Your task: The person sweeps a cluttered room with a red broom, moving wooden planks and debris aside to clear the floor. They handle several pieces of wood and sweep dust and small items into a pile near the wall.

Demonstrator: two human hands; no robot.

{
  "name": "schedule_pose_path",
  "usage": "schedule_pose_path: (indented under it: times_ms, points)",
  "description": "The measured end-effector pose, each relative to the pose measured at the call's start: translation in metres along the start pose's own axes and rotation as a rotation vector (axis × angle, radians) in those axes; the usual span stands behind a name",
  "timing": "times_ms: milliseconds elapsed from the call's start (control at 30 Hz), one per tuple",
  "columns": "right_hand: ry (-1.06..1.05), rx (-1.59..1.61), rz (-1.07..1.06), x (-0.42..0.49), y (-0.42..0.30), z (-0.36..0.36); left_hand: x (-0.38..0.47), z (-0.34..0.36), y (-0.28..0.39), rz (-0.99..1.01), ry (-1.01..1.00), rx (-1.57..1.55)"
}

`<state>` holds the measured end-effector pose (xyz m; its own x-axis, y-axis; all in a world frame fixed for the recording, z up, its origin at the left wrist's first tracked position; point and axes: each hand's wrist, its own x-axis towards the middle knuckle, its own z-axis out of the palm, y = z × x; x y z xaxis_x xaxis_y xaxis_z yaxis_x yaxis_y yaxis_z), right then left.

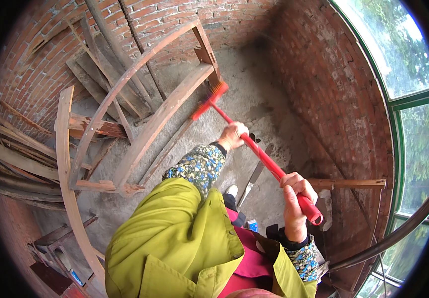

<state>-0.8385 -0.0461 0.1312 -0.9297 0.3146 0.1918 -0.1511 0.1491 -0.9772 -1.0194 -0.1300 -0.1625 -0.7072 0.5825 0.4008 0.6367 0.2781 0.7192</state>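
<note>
My left hand [232, 136] grips the lower shaft of a red broom [262, 156], arm stretched out. Nearer my body, my right hand [297, 197] is wrapped around the thick upper end of the handle, just below its hanging loop. The broom's bristle head [211, 100] is blurred. It appears beside the end of a curved wooden frame [162, 115], close to the concrete floor [233, 67]; whether it touches either, I cannot tell.
Planks [102, 74] lean on the brick wall [237, 18]; more timber [17, 160] is piled left. A handsaw [256, 175] lies on the floor near my shoe [232, 190] and a small blue box [252, 225]. A wooden bar [345, 183] juts out below the green-framed window [416, 93].
</note>
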Motion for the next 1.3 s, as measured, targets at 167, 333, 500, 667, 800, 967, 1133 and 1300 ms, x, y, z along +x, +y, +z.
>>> schedule_pose_path:
  times_ms: [167, 333, 500, 667, 800, 967, 1133, 1300]
  points:
    - [0.164, 0.031, 0.066, -0.006, -0.014, -0.018, -0.026, 0.028, 0.031, -0.075, -0.227, -0.040]
    - [0.058, 0.033, -0.034, -0.027, -0.041, -0.041, -0.043, 0.008, 0.074, -0.041, -0.330, -0.163]
    - [0.263, 0.073, -0.178, -0.063, -0.082, -0.079, -0.023, -0.003, 0.099, 0.063, -0.721, -0.271]
    - [0.525, 0.013, -0.330, -0.106, -0.108, -0.138, 0.020, 0.018, 0.147, 0.278, -0.842, -0.271]
    - [0.805, -0.108, -0.397, -0.153, -0.104, -0.178, 0.056, 0.058, 0.190, 0.364, -0.812, -0.339]
    - [1.048, -0.517, -0.327, -0.218, -0.038, -0.269, 0.113, 0.089, 0.194, 0.567, -0.798, -0.197]
    - [0.961, -0.986, 0.397, -0.214, 0.044, -0.266, 0.191, 0.108, 0.182, 0.727, -0.836, -0.006]
    - [0.743, -0.712, 0.315, -0.124, 0.172, -0.238, 0.301, 0.083, 0.154, 0.854, -0.621, 0.142]
